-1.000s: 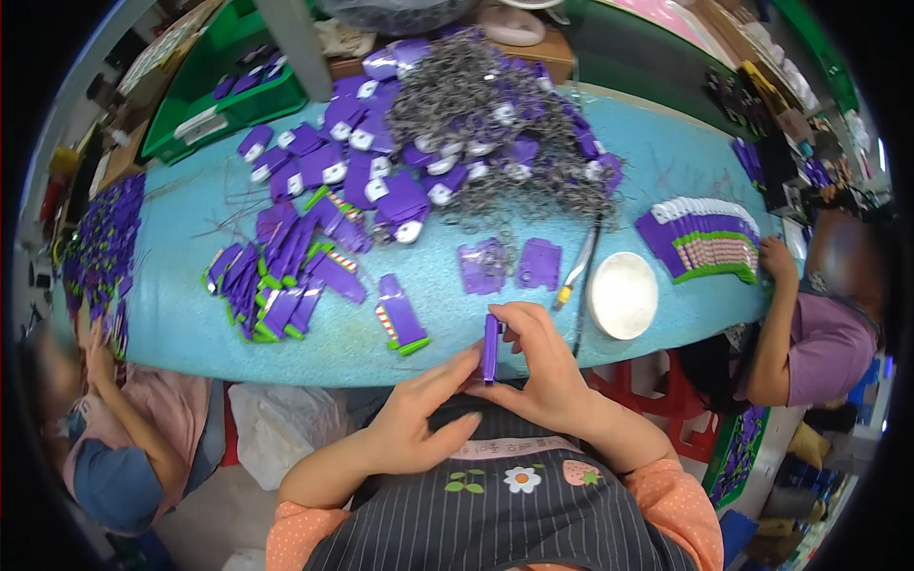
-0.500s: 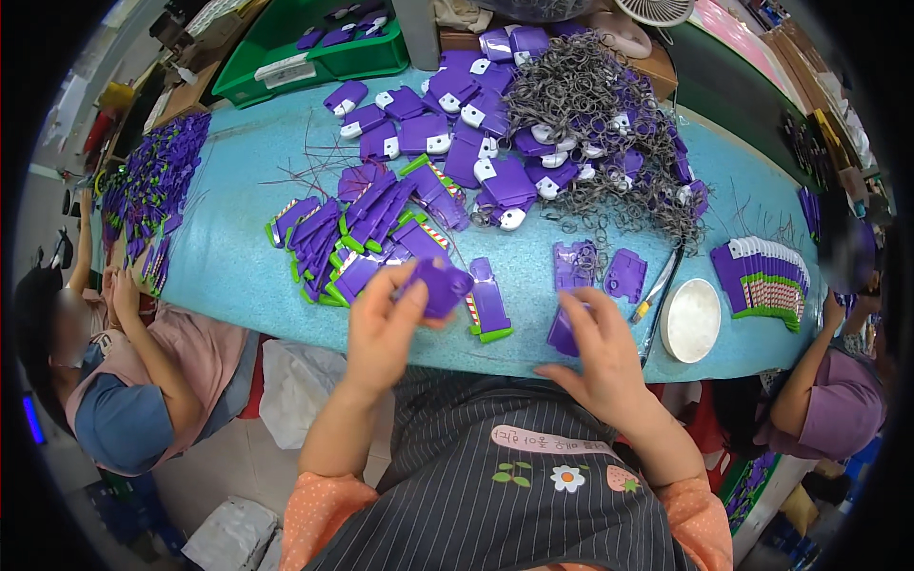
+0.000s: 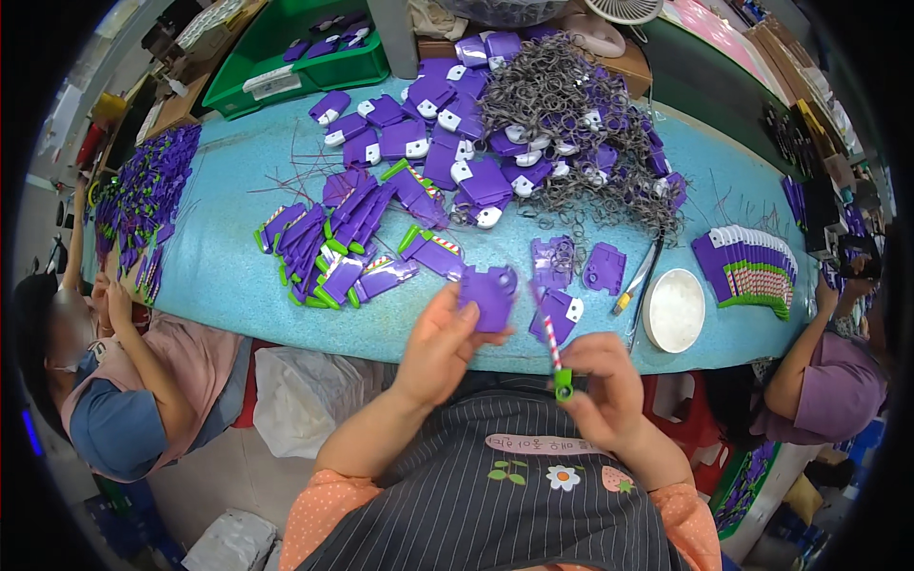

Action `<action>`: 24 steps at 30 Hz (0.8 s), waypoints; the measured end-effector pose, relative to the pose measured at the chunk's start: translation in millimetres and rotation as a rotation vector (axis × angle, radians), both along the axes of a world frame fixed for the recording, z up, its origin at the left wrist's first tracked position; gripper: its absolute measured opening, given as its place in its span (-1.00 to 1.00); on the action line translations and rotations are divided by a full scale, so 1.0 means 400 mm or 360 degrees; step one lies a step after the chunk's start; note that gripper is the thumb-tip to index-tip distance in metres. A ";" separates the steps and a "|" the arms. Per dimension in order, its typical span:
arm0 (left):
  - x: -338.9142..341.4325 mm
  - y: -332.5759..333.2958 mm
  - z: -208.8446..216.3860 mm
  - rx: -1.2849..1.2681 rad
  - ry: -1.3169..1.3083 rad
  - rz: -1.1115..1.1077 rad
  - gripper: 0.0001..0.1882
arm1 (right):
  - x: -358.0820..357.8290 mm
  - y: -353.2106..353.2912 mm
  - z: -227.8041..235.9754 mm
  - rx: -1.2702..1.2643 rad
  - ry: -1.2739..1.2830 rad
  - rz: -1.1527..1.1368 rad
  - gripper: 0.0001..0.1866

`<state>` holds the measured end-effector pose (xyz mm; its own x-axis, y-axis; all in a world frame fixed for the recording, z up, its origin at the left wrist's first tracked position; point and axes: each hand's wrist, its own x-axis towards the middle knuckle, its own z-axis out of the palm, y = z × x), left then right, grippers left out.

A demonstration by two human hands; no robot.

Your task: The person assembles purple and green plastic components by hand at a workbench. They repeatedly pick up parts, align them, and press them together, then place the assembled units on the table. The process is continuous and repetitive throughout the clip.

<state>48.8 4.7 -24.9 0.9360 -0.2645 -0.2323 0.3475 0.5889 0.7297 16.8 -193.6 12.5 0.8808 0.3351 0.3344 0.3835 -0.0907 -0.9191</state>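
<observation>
Left hand (image 3: pixel 440 341) is closed on a flat purple plastic piece (image 3: pixel 488 297), thumb on its near face, fingers behind, held just over the near edge of the turquoise table (image 3: pixel 228 276). Right hand (image 3: pixel 602 383) pinches a thin red-and-white striped stick with a green end (image 3: pixel 556 359); green end sits at the fingertips, stick angles up and left toward a second purple piece with a white corner (image 3: pixel 560 314) lying on the table just right of the held one. Can't tell if the stick tip touches it. Left of the hands: fanned pile of assembled purple pieces with green ends (image 3: pixel 335 249). Further back, centre: loose heap of purple pieces with white tabs (image 3: pixel 440 133), and right of that a big tangle of grey metal rings (image 3: pixel 571 114), partly overlapping the heap. Near the right hand: two more purple pieces (image 3: pixel 577 263) with a few rings on one, a yellow-handled tool (image 3: pixel 632 291) lying along the table, and a white round lid (image 3: pixel 674 309) just right of it. Far right: neat fanned row of finished pieces (image 3: pixel 752 265). Green crate (image 3: pixel 286 71) at back left holds a few purple parts. Another person (image 3: pixel 124 371) works at the left end next to a stack of purple parts (image 3: pixel 143 190); a third person (image 3: pixel 828 371) at the right end.
</observation>
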 end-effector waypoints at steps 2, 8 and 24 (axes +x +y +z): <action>-0.006 -0.026 0.003 -0.0455 0.0049 -0.0090 -0.63 | -0.027 0.026 -0.028 0.0645 0.0458 0.0172 -0.70; -0.016 -0.023 0.037 -0.0095 0.0097 -0.0112 -0.61 | -0.045 0.021 -0.079 0.0521 0.1201 0.0555 -0.65; -0.082 -0.026 -0.002 0.0068 0.0415 -0.0827 -0.65 | 0.178 0.078 0.013 0.0125 0.0968 -0.0208 -0.65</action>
<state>15.9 -5.8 -25.6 0.5963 -0.6592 -0.4581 0.7543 0.2650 0.6006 88.2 -162.3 17.6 0.9533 0.2063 -0.2205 -0.2201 -0.0250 -0.9752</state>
